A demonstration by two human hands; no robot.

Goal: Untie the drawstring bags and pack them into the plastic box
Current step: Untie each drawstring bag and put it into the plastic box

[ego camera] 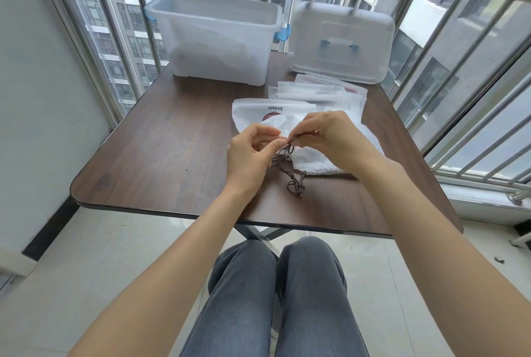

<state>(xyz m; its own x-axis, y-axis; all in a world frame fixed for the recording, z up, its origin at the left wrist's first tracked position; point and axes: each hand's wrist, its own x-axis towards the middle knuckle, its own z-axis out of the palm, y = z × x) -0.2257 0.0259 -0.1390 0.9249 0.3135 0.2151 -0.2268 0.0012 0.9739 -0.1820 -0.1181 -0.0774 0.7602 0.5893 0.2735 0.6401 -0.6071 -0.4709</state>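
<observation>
While both hands work above the near middle of the bench (161, 138), the left hand (250, 152) and right hand (330, 138) meet over a white drawstring bag (313, 159). Left grip: thumb and forefinger clamped together on the dark brown cord (287, 155) at the knot. Right grip: fingertips likewise pinched on the same cord, just beside the left fingertips, nearly touching. Cord hangs down from the pinch in loops; a tangled knotted end (296, 185) lies on the bench surface toward the near edge.

Bag lies flat on the bench under and beyond the hands, its gathered mouth toward the person. Another white bag (258, 112) with a printed word and a dark round mark lies just behind it, partly covered. Further back, right of centre, a fanned stack of flat white bags (319, 92).

Plastic box (215, 40), translucent, blue latches at the ends, stands open at the far left of the bench; pale contents show dimly through the wall, cannot tell what. Box lid (342, 40) leans at the far right, touching the back of the stack.

Window bars (459, 49) behind; grey-trousered knees (275, 284) below the bench edge.
</observation>
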